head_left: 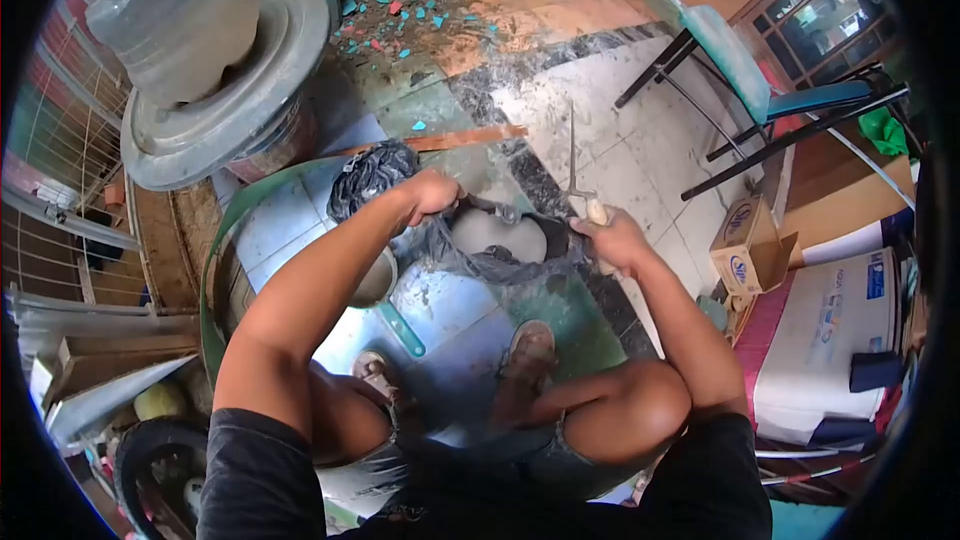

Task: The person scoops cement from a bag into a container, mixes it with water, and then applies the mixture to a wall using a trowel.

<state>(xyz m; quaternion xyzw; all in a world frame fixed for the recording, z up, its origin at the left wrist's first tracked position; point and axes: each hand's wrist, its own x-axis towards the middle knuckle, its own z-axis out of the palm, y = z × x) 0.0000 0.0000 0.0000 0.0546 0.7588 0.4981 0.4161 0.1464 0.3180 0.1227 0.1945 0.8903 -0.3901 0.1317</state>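
Note:
A black plastic bag (470, 262) stands open on the tiled floor in front of my feet, with grey powder (500, 236) inside. My left hand (432, 196) is closed on the bag's left rim. My right hand (612, 238) is closed around the light handle of a trowel (572, 155), whose thin blade points away from me, and it also meets the bag's right edge. Behind my left forearm lies a second, crumpled black bag (372, 178). A round pan with a green handle (403, 330) rests below that forearm, partly hidden by it.
At the left, a large grey lid (290, 50) carries a cloudy plastic container (180, 20). Rubble with blue chips (400, 15) lies at the back. A teal chair (725, 60), a cardboard box (745, 245) and a large white carton (825, 340) are on the right.

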